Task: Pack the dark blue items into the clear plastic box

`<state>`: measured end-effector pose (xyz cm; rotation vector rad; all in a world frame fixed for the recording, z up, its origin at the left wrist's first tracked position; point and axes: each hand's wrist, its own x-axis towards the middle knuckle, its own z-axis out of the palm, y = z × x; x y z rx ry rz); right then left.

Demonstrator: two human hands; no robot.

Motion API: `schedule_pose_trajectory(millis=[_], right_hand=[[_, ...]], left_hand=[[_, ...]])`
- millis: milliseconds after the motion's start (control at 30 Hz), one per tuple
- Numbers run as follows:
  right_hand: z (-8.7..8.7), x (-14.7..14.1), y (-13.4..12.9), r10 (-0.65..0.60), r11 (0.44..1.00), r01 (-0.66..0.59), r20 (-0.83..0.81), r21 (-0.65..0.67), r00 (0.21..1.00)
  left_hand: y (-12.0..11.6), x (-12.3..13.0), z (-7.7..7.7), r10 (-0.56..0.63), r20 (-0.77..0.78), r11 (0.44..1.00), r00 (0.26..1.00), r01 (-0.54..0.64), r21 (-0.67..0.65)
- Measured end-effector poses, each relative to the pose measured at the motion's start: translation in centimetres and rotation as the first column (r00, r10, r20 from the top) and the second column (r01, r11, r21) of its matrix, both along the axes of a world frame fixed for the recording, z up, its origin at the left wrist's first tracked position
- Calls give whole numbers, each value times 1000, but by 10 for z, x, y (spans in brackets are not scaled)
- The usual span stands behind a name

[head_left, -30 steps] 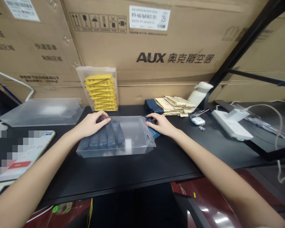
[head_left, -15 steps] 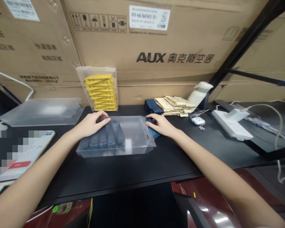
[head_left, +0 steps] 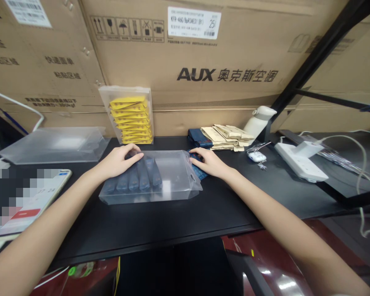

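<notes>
A clear plastic box (head_left: 177,174) lies on its side in front of me, its flap end to the right. Several dark blue packets (head_left: 134,179) overlap in its left half. My left hand (head_left: 123,160) is closed over the box's far left edge, thumb on top, fingertips partly hidden. At the right end, my right hand (head_left: 208,160) is closed on a blue patterned packet (head_left: 200,169), which sits at the box's opening, partly behind the flap. How far that packet reaches inside I cannot tell.
Behind stand a clear box of yellow packets (head_left: 131,119), a pile of beige packets (head_left: 228,136) with a blue one, and a white bottle (head_left: 259,123). A flat clear box (head_left: 55,144) and a phone (head_left: 40,197) lie left. A power strip (head_left: 300,162) lies right.
Both hands, the box and the packets stay in place. Only the digits on the phone's screen differ.
</notes>
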<state>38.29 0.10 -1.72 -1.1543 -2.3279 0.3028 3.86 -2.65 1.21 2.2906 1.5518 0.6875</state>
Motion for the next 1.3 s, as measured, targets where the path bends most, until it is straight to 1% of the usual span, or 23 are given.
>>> schedule_pose_trajectory(millis=[633,1300], right_hand=[[2,-1,-1,-6,1000,7,26,-21,1000],[2,-1,-2,-6,1000,6,44,-6,999]], left_hand=[[1,0,-1,-4,2,1000,1000,4,0],[1,0,-1,-4,-3,1000,1000,4,5]])
